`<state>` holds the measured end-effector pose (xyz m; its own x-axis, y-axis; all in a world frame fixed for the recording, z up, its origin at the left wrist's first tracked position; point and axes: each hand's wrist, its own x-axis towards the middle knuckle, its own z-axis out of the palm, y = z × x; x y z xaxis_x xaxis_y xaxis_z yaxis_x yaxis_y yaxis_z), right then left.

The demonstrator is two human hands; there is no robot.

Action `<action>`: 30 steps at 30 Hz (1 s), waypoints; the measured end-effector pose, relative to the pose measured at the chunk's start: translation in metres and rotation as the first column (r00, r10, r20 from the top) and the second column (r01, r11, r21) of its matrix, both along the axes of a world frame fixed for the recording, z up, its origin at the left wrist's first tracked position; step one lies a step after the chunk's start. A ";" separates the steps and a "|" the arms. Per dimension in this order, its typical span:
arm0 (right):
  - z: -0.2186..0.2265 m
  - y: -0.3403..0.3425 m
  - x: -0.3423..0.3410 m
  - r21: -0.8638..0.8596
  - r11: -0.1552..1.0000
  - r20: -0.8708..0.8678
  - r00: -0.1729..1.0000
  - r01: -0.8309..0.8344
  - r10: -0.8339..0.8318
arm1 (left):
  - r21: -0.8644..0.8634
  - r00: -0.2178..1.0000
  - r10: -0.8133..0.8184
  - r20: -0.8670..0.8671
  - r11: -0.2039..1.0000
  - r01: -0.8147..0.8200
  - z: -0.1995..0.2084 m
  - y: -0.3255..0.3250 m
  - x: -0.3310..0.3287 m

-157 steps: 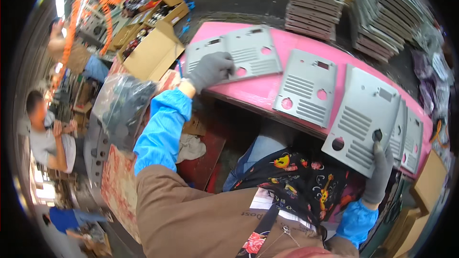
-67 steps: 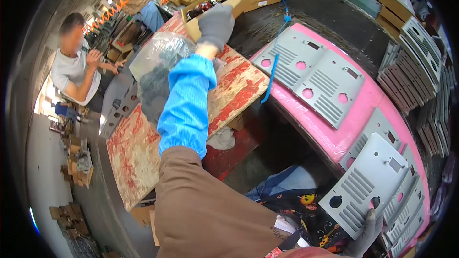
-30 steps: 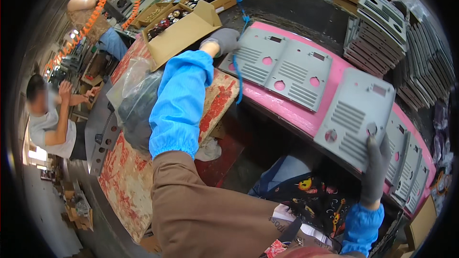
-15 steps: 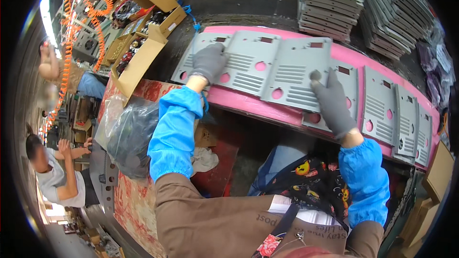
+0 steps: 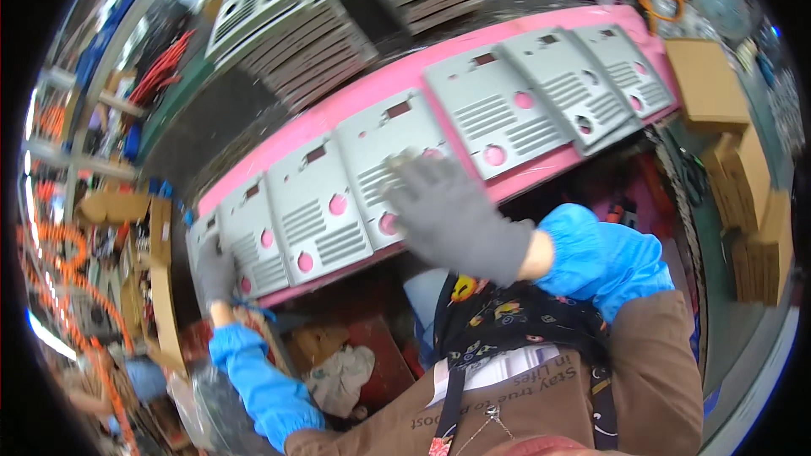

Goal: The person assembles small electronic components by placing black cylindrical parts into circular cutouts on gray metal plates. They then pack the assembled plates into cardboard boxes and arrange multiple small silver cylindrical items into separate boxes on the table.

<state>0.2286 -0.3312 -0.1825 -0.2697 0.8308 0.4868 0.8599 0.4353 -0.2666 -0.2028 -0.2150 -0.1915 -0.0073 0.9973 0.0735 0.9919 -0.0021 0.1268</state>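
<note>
Several grey sheet-metal panels point(image 5: 308, 224) with slots, round holes and a small rectangular cutout lie in an overlapping row on a pink pad point(image 5: 541, 165). My right hand point(image 5: 460, 215), in a grey glove, is over a panel point(image 5: 389, 131) in the middle of the row. Its fingers are spread, hold nothing and are smeared by motion; whether they touch the panel I cannot tell. At the row's left end my left hand point(image 5: 217, 272), also gloved, rests against the leftmost panel point(image 5: 203, 226), its fingers stretched over the metal and small in view.
Stacks of similar panels point(image 5: 308, 55) stand on the dark table behind the pad. Cardboard boxes point(image 5: 710, 84) are at the right, more cartons point(image 5: 160, 236) at the left. Below the pad lies a pale cloth point(image 5: 342, 376). A fan point(image 5: 718, 0) shows at the far right.
The view has swung toward the right end of the row. My right hand has come off the panel edge it was at and is now opened over a middle panel. My left hand stays by the leftmost panel.
</note>
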 end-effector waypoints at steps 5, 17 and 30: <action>0.009 -0.013 0.158 0.068 0.804 0.331 0.747 0.591 -0.577 | -0.047 0.992 0.079 0.098 0.996 -0.075 0.000 -0.013 0.019; 0.036 -0.034 0.216 0.355 0.797 0.290 0.754 0.488 -0.590 | 0.027 0.991 0.102 0.083 0.994 -0.104 -0.026 -0.002 -0.009; 0.003 -0.017 0.396 0.501 0.719 0.384 0.621 0.481 -0.683 | 0.269 0.653 -0.718 0.241 0.696 0.666 0.019 0.005 0.326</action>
